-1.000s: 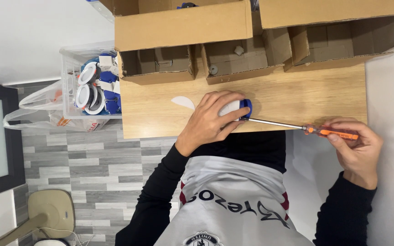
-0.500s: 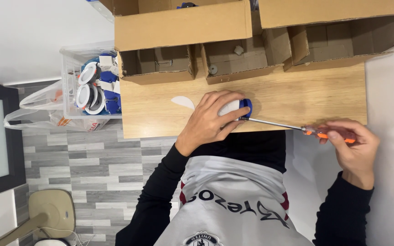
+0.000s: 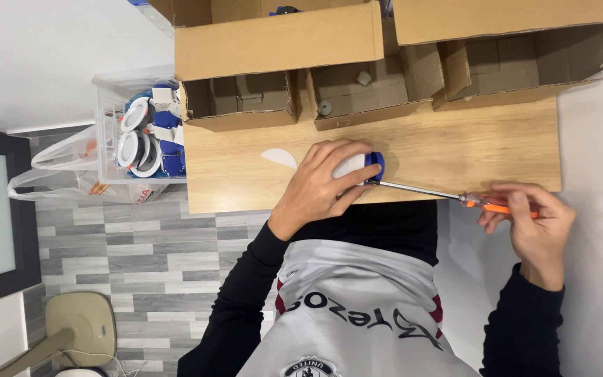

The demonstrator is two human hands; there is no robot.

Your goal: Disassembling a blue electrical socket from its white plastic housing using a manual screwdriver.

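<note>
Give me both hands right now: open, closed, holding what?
Left hand: closed on the white and blue part, pressed to the wooden table.
Right hand: closed on the orange-handled screwdriver.

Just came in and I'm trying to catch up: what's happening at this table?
A person is working on a small blue-and-white part at the edge of a wooden table. The left hand presses the part down, while the right hand grips the orange handle of a screwdriver whose tip meets the part. Open cardboard boxes line the table's far side, and a clear bin of similar parts sits beside it.
</note>
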